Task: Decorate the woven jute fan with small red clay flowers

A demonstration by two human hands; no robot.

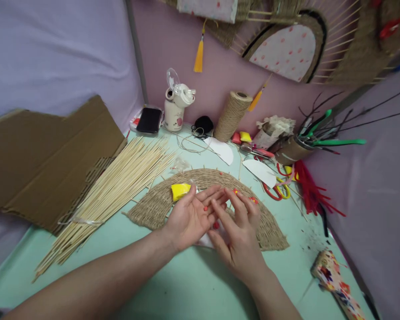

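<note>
My left hand (190,218) lies palm up over a woven jute fan arc (153,206) on the mint table, fingers stretched out, with a small red bead (206,208) resting on the palm. My right hand (236,231) sits just right of it, back up, fingers bent toward the left palm, with another red bit (216,226) showing beside its thumb. Whether the right fingers pinch anything is hidden. A yellow clay block in clear wrap (180,190) lies on the arc just beyond my left fingertips. More red dots (253,199) sit on the arc.
A bundle of bamboo skewers (113,191) and cardboard (50,155) lie left. At the back stand a phone (149,120), cup (175,111), twine spool (231,116) and a tool holder (291,149). Scissors (280,189), red pipe cleaners (311,191) and a patterned object (336,282) lie right.
</note>
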